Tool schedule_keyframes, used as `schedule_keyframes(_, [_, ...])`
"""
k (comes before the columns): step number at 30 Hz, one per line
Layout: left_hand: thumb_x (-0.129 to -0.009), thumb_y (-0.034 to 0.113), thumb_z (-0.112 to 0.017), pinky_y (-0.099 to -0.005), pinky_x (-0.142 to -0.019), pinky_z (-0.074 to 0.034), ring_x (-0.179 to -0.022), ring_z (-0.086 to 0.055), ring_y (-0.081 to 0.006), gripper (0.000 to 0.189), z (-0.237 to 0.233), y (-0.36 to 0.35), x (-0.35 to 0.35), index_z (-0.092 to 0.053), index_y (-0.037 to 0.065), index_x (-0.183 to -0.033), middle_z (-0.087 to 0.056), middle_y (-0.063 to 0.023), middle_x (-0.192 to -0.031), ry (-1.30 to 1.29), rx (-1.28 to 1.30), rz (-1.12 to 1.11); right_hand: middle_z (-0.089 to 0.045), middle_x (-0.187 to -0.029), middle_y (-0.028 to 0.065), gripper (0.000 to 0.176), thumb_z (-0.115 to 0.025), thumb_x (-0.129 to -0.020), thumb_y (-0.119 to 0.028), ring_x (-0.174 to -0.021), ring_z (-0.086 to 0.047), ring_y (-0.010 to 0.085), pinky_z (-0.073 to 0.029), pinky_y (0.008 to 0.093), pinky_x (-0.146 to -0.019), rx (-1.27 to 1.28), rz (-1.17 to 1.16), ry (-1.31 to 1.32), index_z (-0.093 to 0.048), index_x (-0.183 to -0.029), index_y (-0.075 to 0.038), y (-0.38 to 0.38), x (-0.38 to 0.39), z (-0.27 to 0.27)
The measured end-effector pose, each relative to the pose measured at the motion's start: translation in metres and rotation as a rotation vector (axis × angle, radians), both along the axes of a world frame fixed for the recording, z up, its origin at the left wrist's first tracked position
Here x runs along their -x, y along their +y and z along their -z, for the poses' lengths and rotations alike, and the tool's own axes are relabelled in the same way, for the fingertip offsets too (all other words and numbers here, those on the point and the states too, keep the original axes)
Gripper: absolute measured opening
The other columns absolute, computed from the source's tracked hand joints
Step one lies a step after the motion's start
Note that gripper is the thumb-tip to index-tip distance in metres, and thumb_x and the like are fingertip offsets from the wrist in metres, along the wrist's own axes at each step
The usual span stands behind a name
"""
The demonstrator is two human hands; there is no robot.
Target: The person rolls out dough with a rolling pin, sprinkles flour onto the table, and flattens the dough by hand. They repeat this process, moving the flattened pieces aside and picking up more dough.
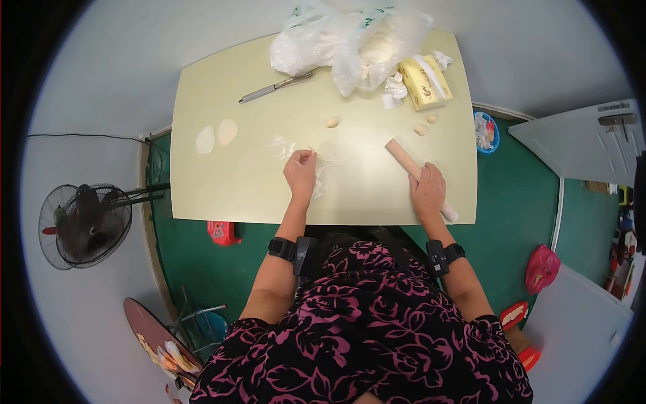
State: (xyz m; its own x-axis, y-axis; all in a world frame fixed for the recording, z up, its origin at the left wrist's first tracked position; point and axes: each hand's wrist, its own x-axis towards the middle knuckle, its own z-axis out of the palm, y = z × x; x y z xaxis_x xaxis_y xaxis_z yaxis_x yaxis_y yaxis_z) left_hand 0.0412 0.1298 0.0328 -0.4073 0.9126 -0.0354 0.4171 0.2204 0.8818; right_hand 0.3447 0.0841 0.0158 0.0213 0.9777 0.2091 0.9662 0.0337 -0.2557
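Note:
My right hand [428, 191] is wrapped over a wooden rolling pin [402, 157], which lies slanted on the right part of the table. My left hand [301, 174] is closed in a pinch just above the tabletop; whatever is between its fingertips is too small to make out. White flour smears [319, 183] mark the surface around it. A small dough ball [332, 122] sits beyond my hands, near the middle. Two more dough pieces [421, 129] lie past the rolling pin's far end. On the left are two flat round dough wrappers [228, 132], side by side.
Plastic bags [350, 44] with white contents stand at the table's [256, 192] far edge. Beside them are a yellow tissue pack [425, 82] and crumpled tissues [396, 86]. A grey-handled metal tool [276, 87] lies at the back left. A fan [87, 227] stands left of the table.

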Motion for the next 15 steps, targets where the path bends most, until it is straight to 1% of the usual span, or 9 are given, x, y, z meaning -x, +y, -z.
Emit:
schedule_keyframes(2, [-0.079,0.011,-0.066,-0.0345,-0.072,-0.049,-0.075,-0.062,-0.0251,0.011,-0.019,-0.003,0.007,-0.064,0.002,-0.084,-0.065,-0.0115,-0.083,0.549,-0.312,0.122,-0.053,-0.115,0.0123,0.037,-0.066,-0.079,-0.026,-0.113,-0.049,0.0291,-0.040,0.0409,-0.092,0.000,-0.005,-0.006,-0.052,-0.103,-0.003,0.000,0.000,-0.001])
schedule_keyframes(5, [-0.075,0.012,-0.064,-0.0469,-0.086,-0.041,-0.092,-0.059,-0.0311,0.011,-0.012,-0.023,0.005,-0.061,0.002,-0.072,-0.064,-0.0151,-0.091,0.716,0.053,0.437,-0.053,-0.115,0.0122,0.036,-0.066,-0.079,-0.026,-0.112,-0.049,0.0291,-0.040,0.0409,-0.092,0.001,-0.015,-0.005,-0.052,-0.103,-0.003,0.000,-0.001,0.000])
schedule_keyframes(6, [-0.080,0.019,-0.063,-0.0516,-0.096,-0.033,-0.109,-0.053,-0.0296,0.019,-0.007,-0.035,0.002,-0.062,0.002,-0.087,-0.061,-0.0155,-0.108,0.696,0.111,0.517,-0.053,-0.115,0.0122,0.036,-0.066,-0.079,-0.026,-0.112,-0.049,0.0291,-0.040,0.0409,-0.092,-0.002,-0.018,-0.002,-0.052,-0.103,-0.002,0.001,-0.001,0.000])
schedule_keyframes(9, [-0.083,0.025,-0.060,-0.0545,-0.100,-0.030,-0.122,-0.043,-0.0320,0.038,0.011,-0.060,-0.002,-0.056,0.001,-0.111,-0.051,-0.0172,-0.127,0.635,-0.094,0.416,-0.053,-0.115,0.0124,0.036,-0.065,-0.079,-0.025,-0.112,-0.049,0.0295,-0.039,0.0412,-0.092,-0.006,-0.026,0.008,-0.051,-0.103,-0.002,0.000,-0.001,0.001])
schedule_keyframes(10, [-0.085,0.034,-0.059,-0.0587,-0.103,-0.024,-0.134,-0.029,-0.0348,0.063,0.016,-0.064,0.001,-0.038,0.001,-0.134,-0.035,-0.0176,-0.142,0.733,-0.022,0.455,-0.053,-0.115,0.0126,0.037,-0.065,-0.079,-0.025,-0.112,-0.049,0.0296,-0.039,0.0414,-0.092,-0.003,-0.029,0.005,-0.051,-0.104,-0.002,0.001,-0.001,0.000])
schedule_keyframes(13, [-0.084,0.045,-0.056,-0.0650,-0.102,-0.017,-0.138,-0.018,-0.0355,0.077,0.020,-0.065,-0.005,-0.028,0.000,-0.140,-0.023,-0.0180,-0.148,0.844,0.154,0.346,-0.052,-0.116,0.0130,0.037,-0.065,-0.079,-0.025,-0.111,-0.049,0.0299,-0.040,0.0416,-0.091,-0.001,-0.038,-0.008,-0.051,-0.104,-0.002,0.000,-0.002,-0.002])
schedule_keyframes(15, [-0.085,0.050,-0.054,-0.0676,-0.101,-0.013,-0.139,-0.013,-0.0365,0.083,0.016,-0.053,-0.011,-0.022,-0.001,-0.142,-0.019,-0.0191,-0.150,0.846,0.275,0.423,-0.052,-0.116,0.0132,0.037,-0.065,-0.079,-0.025,-0.111,-0.049,0.0300,-0.040,0.0417,-0.091,-0.012,-0.046,-0.015,-0.051,-0.105,-0.002,0.000,-0.002,-0.002])
